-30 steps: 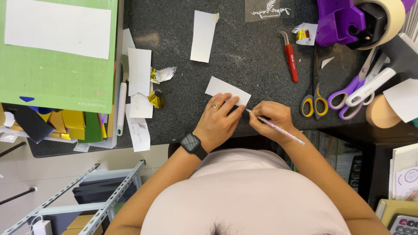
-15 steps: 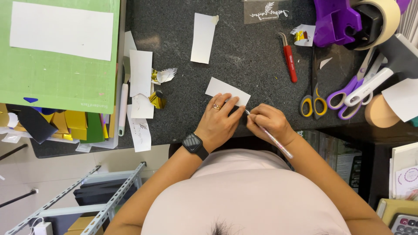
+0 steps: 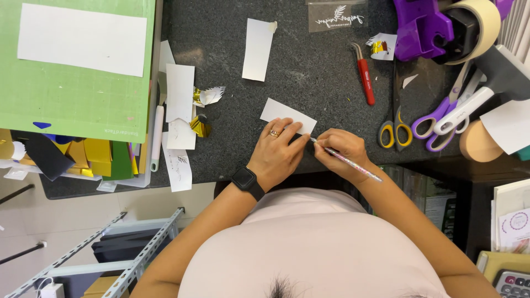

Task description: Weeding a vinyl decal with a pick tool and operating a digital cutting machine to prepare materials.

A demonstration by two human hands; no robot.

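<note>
A small white card lies on the dark speckled counter. My left hand, with a ring and a black wrist watch, presses down on the card's near edge. My right hand grips a thin pen-like tool whose tip touches the card's right corner beside my left fingertips.
A green cutting mat with a white sheet lies at the left, above gold and dark scraps. White paper strips, a red-handled tool, yellow scissors, purple scissors and a purple tape dispenser lie around.
The view has shifted slightly. My right hand has moved the tool a little closer to the card's corner; my left hand stays on the card.
</note>
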